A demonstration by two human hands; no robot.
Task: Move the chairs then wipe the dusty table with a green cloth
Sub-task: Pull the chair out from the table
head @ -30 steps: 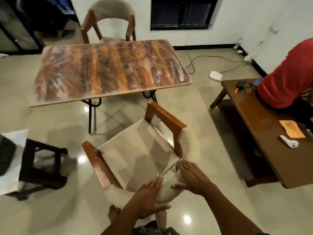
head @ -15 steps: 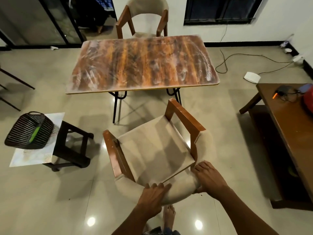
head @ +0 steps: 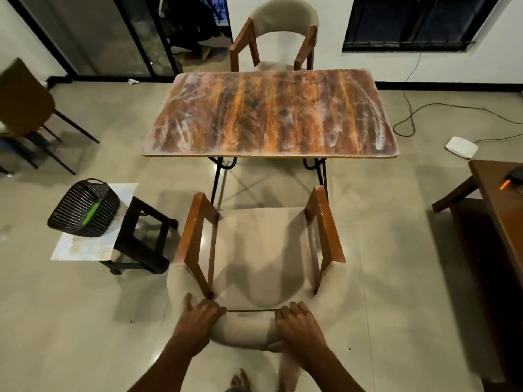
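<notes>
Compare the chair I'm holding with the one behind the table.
The near chair stands clear of the dusty table, both hands on its backrest. The far chair sits tucked against the table's far edge, untouched. Both have beige padding and wooden arms.

Near armchair [head: 260,258] stands between the person and dusty table [head: 268,114], blocking the near edge; both hands [head: 198,321] [head: 300,326] grip its padded backrest. Open floor strip between chair front and table legs. Far armchair [head: 278,38] pushed against the table's far edge. Left side: stool [head: 141,236] with black basket [head: 83,207], just beside near chair. Right: brown desk [head: 501,199], floor gap between. Tabletop bare.
</notes>
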